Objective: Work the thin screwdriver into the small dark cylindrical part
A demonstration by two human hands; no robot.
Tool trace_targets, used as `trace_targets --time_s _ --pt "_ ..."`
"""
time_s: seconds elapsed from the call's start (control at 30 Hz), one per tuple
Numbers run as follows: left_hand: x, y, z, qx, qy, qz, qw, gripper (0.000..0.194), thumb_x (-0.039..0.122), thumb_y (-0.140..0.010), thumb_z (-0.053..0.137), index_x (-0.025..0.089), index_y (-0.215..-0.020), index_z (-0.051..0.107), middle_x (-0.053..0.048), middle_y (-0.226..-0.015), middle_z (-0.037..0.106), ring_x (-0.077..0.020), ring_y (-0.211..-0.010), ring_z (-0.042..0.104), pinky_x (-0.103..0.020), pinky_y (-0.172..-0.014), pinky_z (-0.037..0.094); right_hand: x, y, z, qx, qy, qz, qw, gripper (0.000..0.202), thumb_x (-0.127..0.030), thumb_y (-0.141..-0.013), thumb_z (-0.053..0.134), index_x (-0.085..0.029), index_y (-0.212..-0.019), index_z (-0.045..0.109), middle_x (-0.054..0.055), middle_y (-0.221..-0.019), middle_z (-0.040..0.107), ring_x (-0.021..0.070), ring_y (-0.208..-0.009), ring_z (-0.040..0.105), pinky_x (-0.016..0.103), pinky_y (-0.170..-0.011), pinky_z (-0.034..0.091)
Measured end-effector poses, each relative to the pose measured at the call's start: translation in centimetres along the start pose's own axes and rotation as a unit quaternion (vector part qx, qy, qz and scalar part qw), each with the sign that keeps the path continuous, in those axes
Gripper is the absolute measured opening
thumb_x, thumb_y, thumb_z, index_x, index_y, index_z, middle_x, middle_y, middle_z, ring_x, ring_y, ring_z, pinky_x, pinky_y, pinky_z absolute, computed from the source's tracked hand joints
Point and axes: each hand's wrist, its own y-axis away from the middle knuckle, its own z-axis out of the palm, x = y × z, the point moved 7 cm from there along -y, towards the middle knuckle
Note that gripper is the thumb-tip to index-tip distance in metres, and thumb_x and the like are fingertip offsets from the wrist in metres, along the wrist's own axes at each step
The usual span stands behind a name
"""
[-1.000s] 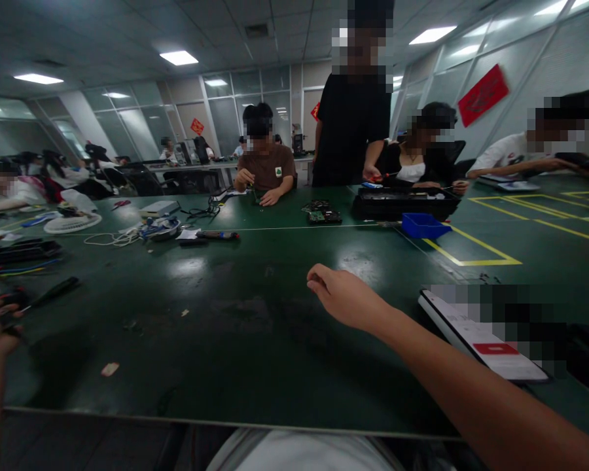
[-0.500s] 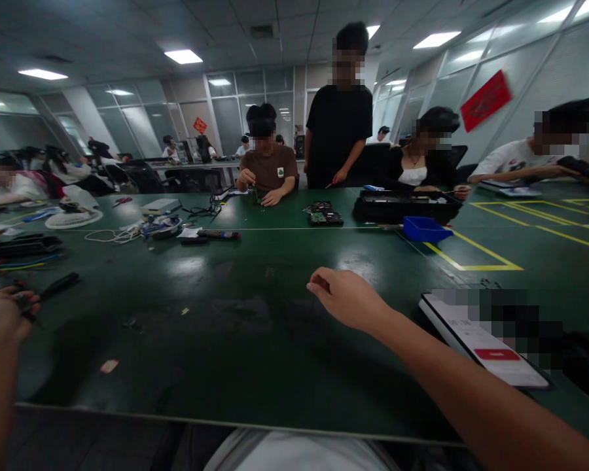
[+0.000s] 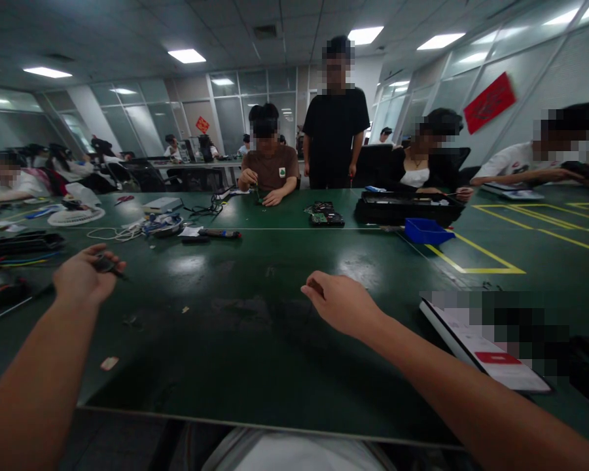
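Observation:
My left hand (image 3: pixel 86 275) is raised over the left side of the green table. Its fingers are closed around a small dark object (image 3: pixel 106 264) with a thin tip pointing right; the kind cannot be made out. My right hand (image 3: pixel 341 302) is over the middle of the table, fingers curled and pinched together. Whatever those fingers hold, if anything, is hidden. A small pale scrap (image 3: pixel 109 363) lies on the tabletop below and right of my left hand.
Cables (image 3: pixel 161 224) and a dark tool (image 3: pixel 220 233) lie farther back. Circuit boards (image 3: pixel 325 214), a long black housing (image 3: pixel 407 208) and a blue bin (image 3: pixel 427 231) stand across the table. A tablet (image 3: pixel 471 347) lies at right. Co-workers sit opposite; one person stands.
My left hand has moved right and up from the left edge, carrying the small dark object. My right hand has shifted slightly left. The standing person's arm has dropped.

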Motion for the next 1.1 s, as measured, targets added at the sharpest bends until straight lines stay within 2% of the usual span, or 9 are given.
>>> trace_targets --time_s 0.17,0.3,0.4,0.5,0.6,0.7,0.87,0.97,1.1 --pt "-1.7 5.3 7.8 -0.126 0.075 -0.059 0.987 0.021 -0.001 -0.075 0.041 0.013 -0.083 0.055 -0.002 -0.064 0.05 -0.014 -0.063 0.05 -0.031 -0.071 0.046 1.5 -0.4 0.1 0.06 -0.01 0.018 0.998 0.032 -0.046 -0.101 0.046 -0.021 -0.093 0.065 0.005 -0.079 0.071 0.0198 -0.068 0.063 0.031 -0.057 0.034" --pt "-3.5 10.6 13.7 -0.235 0.081 -0.105 0.963 0.02 0.004 -0.068 0.045 0.013 -0.083 0.054 -0.002 -0.065 0.051 -0.0145 -0.06 0.049 -0.028 -0.062 0.045 2.1 -0.3 0.5 0.083 -0.044 0.016 0.995 0.033 -0.047 -0.101 0.046 -0.02 -0.093 0.064 0.004 -0.078 0.07 0.0186 -0.066 0.062 0.03 -0.057 0.035" --pt "-5.1 14.8 17.2 -0.302 0.065 -0.142 0.94 0.018 0.012 -0.072 0.047 0.015 -0.089 0.053 -0.002 -0.067 0.053 -0.0153 -0.061 0.053 -0.029 -0.063 0.047 2.4 -0.2 0.5 0.111 -0.07 0.01 0.991 0.035 -0.048 -0.1 0.046 -0.02 -0.088 0.063 0.003 -0.073 0.067 0.0175 -0.063 0.06 0.03 -0.057 0.035" --pt "-6.5 18.8 19.8 -0.375 0.014 -0.121 0.919 0.03 0.011 -0.069 0.057 0.017 -0.098 0.051 -0.001 -0.077 0.057 -0.0147 -0.067 0.058 -0.027 -0.065 0.046 3.3 -0.2 0.4 0.143 -0.111 0.03 0.983 0.041 -0.051 -0.099 0.046 -0.021 -0.075 0.058 0.001 -0.064 0.062 0.0164 -0.058 0.056 0.03 -0.056 0.032" --pt "-8.1 22.1 21.3 -0.444 -0.114 -0.028 0.889 0.049 0.002 -0.065 0.062 0.019 -0.109 0.05 -0.003 -0.093 0.063 -0.0156 -0.079 0.063 -0.03 -0.076 0.048 4.4 -0.6 0.9 0.141 -0.182 0.051 0.972 0.042 -0.052 -0.097 0.047 -0.022 -0.069 0.056 0.0 -0.063 0.06 0.0163 -0.059 0.055 0.03 -0.056 0.033" --pt "-9.7 24.5 21.8 -0.484 -0.245 0.08 0.836 0.041 0.006 -0.074 0.067 0.018 -0.111 0.056 -0.008 -0.106 0.068 -0.0208 -0.096 0.064 -0.037 -0.091 0.048 5.2 -0.9 1.3 0.136 -0.239 0.053 0.96 0.041 -0.048 -0.096 0.047 -0.022 -0.066 0.053 -0.001 -0.061 0.057 0.0158 -0.06 0.054 0.029 -0.058 0.035" --pt "-11.1 26.9 21.9 -0.56 -0.274 0.2 0.756 0.033 0.01 -0.079 0.07 0.021 -0.11 0.068 -0.007 -0.115 0.071 -0.0238 -0.109 0.064 -0.04 -0.102 0.046 6.3 -1.1 1.7 0.159 -0.385 0.037 0.909 0.037 -0.052 -0.093 0.05 -0.022 -0.072 0.054 -0.003 -0.061 0.053 0.0146 -0.057 0.051 0.029 -0.056 0.041" --pt "-11.4 26.8 21.7 -0.569 -0.261 0.241 0.742 0.034 0.009 -0.081 0.068 0.022 -0.112 0.07 -0.006 -0.122 0.07 -0.023 -0.117 0.062 -0.04 -0.108 0.043 7.0 -1.1 1.5 0.207 -0.45 0.036 0.868 0.036 -0.056 -0.092 0.05 -0.022 -0.085 0.059 -0.001 -0.067 0.058 0.0156 -0.059 0.056 0.031 -0.06 0.047" --pt "-12.4 25.7 21.6 -0.557 -0.287 0.227 0.746 0.04 0.011 -0.081 0.07 0.021 -0.119 0.069 -0.007 -0.124 0.07 -0.0238 -0.117 0.063 -0.041 -0.108 0.044 7.3 -0.9 0.9 0.26 -0.477 0.032 0.839 0.036 -0.056 -0.091 0.054 -0.021 -0.092 0.061 0.004 -0.078 0.066 0.0177 -0.069 0.063 0.035 -0.07 0.053"
